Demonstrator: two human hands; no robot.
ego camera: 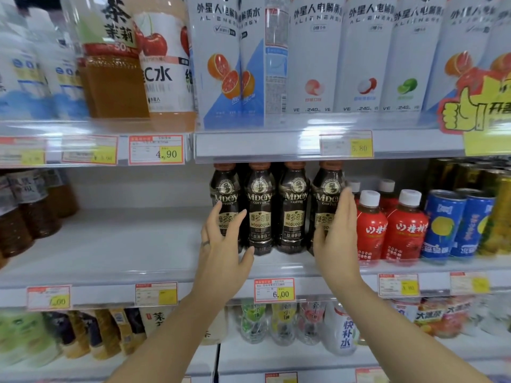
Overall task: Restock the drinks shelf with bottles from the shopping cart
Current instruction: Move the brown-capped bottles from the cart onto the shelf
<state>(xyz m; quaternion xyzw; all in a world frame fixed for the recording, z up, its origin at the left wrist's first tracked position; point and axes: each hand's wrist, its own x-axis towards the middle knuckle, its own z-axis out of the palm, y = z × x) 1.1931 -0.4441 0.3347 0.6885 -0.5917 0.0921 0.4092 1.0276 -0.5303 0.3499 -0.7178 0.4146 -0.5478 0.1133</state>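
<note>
Squaring up four coffee bottles (293, 211) on the middle shelf (110, 252), flanking the row with left hand (221, 244) and right hand (336, 236), pressing the outer bottles with straight fingers (345, 205), gripping nothing. Judging this batch placed; expecting more for the bare stretch leftward, seeing no cart

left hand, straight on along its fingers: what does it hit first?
The leftmost MDOY coffee bottle: the left hand points up into its front and seems to touch it, though depth is unclear.

Left hand (222, 244) and right hand (336, 239) reaching forward, fingers extended, palms facing each other
</note>
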